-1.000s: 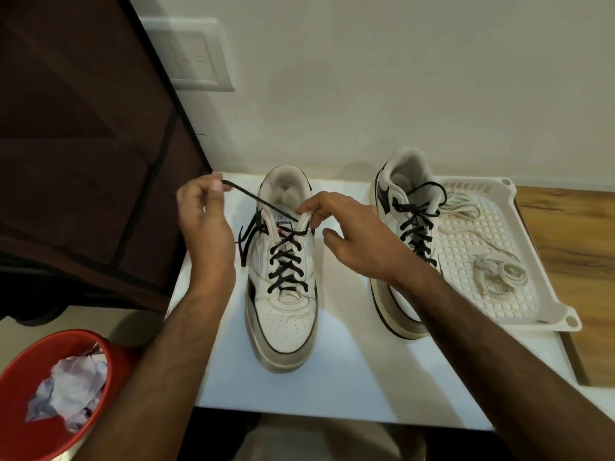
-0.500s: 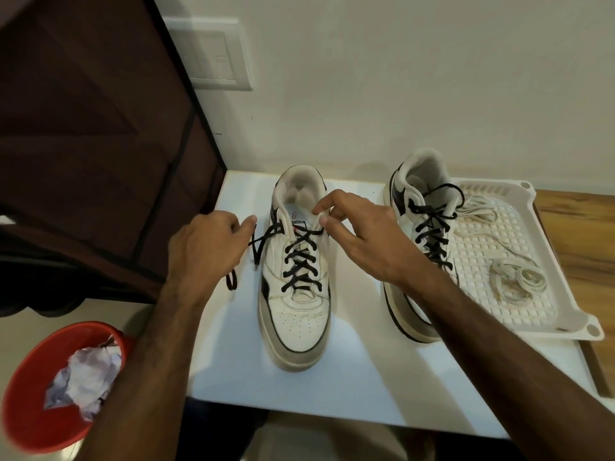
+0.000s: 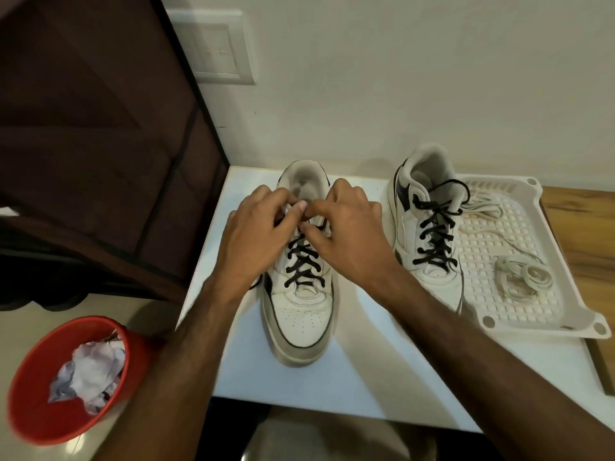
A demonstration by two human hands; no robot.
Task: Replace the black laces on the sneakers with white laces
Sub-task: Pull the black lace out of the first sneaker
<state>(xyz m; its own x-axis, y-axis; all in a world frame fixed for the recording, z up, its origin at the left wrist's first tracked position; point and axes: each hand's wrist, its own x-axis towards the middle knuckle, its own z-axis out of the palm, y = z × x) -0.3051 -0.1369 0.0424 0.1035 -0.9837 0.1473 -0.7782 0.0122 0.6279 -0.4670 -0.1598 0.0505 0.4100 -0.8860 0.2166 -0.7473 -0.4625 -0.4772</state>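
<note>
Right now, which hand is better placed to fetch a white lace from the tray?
The right hand. The white laces lie in the tray at the right, beyond the second sneaker; the left hand would cross over.

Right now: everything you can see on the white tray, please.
The white tray looks like moulded plastic: rectangular, raised rim, floor perforated in a square grid, round holes at the visible corners. It lies flat at the right end of the white table, its right side over a wooden surface. Inside lie the white laces, one bundle coiled near the middle, another loose near the far end. The right sneaker stands along its left rim, apparently touching it. Neither hand touches it.
</note>
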